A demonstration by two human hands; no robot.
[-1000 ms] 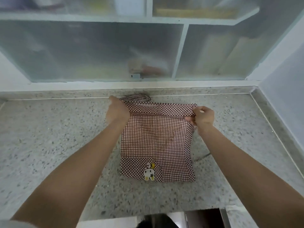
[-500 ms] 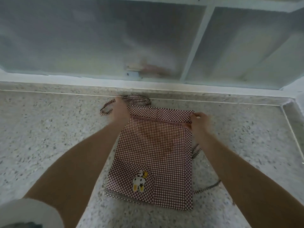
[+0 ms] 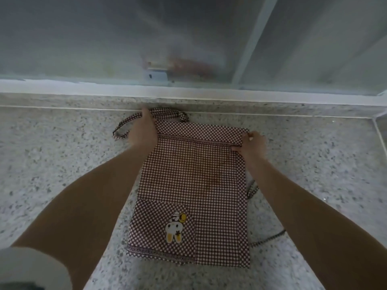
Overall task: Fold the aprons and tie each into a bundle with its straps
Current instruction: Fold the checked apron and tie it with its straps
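A brown-and-white checked apron (image 3: 194, 181) lies folded into a long rectangle on the speckled stone counter (image 3: 62, 164). A cartoon rabbit patch (image 3: 174, 229) marks its near pocket. My left hand (image 3: 144, 130) lies on the far left corner, over the neck strap (image 3: 167, 114), its fingers hidden from view. My right hand (image 3: 252, 144) pinches the far right corner of the folded top edge. A thin waist strap (image 3: 268, 239) trails out from under the right side.
Frosted sliding cabinet doors (image 3: 125, 38) rise just behind the counter's back ledge. The counter's right corner wall (image 3: 380, 130) stands near. Bare counter stretches on both sides of the apron.
The camera has moved closer and tilted down. The neck strap loop now lies spread out to the left of my left hand. Both hands stay at the apron's far corners.
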